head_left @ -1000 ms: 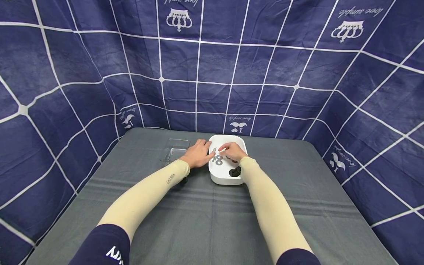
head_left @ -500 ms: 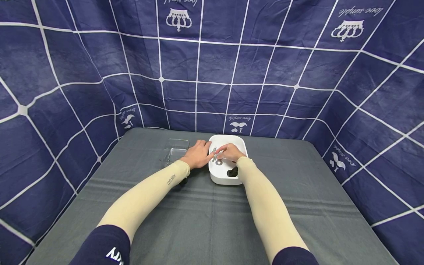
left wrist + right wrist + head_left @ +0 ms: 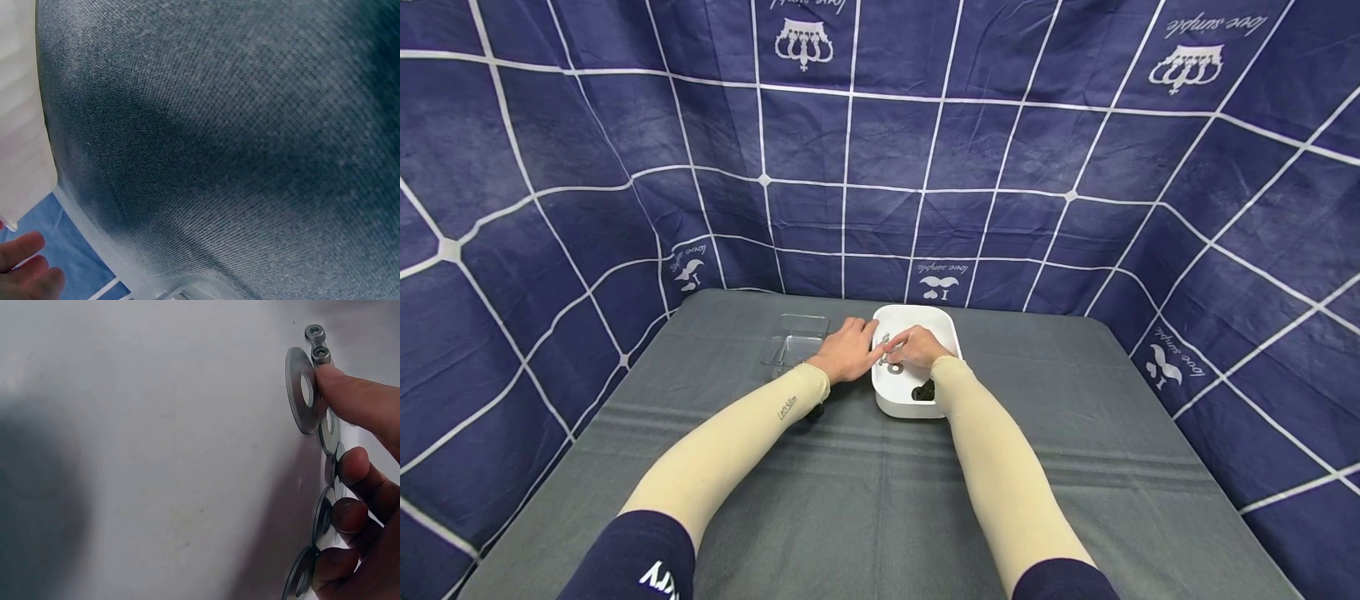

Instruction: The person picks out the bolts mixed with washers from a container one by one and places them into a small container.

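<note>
A white tray (image 3: 904, 410) stands on the grey-covered table. My right hand (image 3: 917, 347) reaches into it. In the right wrist view, the thumb touches a large flat metal washer (image 3: 296, 394), and the bent fingertips (image 3: 350, 515) touch several more washers (image 3: 324, 515) lined up along that side. Two socket-head screws (image 3: 317, 344) lie just beyond the thumb. Black pieces (image 3: 923, 390) sit in the tray's near right part, partly hidden by the right sleeve. My left hand (image 3: 848, 350) rests at the tray's left edge, thumb at the rim, fingers extended.
A clear plastic container (image 3: 800, 343) stands left of the tray, partly behind the left hand. The grey tabletop (image 3: 880, 500) stretches toward me. A blue curtain with white lines (image 3: 910, 150) hangs behind and along both sides.
My right hand has moved left and slightly down inside the tray, closer to the left thumb. The washers seen there earlier are now more covered by it. The left hand has stayed put.
</note>
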`<move>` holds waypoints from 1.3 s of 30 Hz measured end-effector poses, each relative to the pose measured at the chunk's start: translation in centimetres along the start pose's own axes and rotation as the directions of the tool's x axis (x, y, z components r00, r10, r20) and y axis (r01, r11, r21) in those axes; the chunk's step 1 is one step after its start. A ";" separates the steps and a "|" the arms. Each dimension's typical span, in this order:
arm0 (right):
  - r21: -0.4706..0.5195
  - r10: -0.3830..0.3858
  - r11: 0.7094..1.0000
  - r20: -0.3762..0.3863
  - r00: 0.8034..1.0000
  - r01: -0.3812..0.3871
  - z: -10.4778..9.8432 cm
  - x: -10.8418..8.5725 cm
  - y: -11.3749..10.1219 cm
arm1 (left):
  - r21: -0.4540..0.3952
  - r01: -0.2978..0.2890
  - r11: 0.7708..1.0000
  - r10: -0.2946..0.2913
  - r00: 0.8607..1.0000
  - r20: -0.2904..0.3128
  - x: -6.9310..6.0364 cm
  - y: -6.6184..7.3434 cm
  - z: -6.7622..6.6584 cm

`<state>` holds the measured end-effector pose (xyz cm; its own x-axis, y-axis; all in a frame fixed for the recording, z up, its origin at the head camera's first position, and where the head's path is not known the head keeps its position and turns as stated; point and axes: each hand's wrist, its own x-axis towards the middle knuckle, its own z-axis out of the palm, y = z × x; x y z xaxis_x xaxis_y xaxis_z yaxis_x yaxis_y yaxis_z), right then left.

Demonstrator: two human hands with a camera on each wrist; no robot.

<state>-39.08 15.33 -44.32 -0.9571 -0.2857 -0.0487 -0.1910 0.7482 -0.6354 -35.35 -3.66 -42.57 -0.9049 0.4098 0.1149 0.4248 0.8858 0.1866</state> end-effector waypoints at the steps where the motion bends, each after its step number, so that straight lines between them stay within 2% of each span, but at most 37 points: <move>1: -0.005 -0.001 1.000 0.001 1.000 0.001 0.0 0.0 0.0 | 0.001 0.000 1.000 0.000 1.000 -0.002 0.0 0.0 0.0; 18: -0.041 0.012 0.999 0.014 1.000 -0.011 0.1 0.0 -0.1 | 0.015 -0.002 1.000 0.003 1.000 -0.006 0.0 0.0 0.1; 25: -0.040 -0.014 0.999 0.003 1.000 0.014 0.1 0.0 -0.2 | 0.010 -0.010 1.000 0.010 1.000 -0.016 -0.1 -0.1 0.1; 30: -0.048 -0.026 0.998 0.021 0.999 0.027 0.1 0.1 -0.1 | 0.018 -0.010 1.000 0.010 1.000 -0.019 0.0 -0.1 0.1; 39: -0.109 -0.061 0.992 0.038 0.997 0.065 0.0 0.3 0.3 | 0.043 -0.010 0.999 0.010 1.000 -0.003 -0.1 -0.1 0.0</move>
<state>-39.40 15.46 -44.46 -0.9346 -0.3535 -0.0390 -0.2754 0.7888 -0.5495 -35.31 -3.77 -42.64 -0.9006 0.4177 0.1199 0.4321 0.8904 0.1433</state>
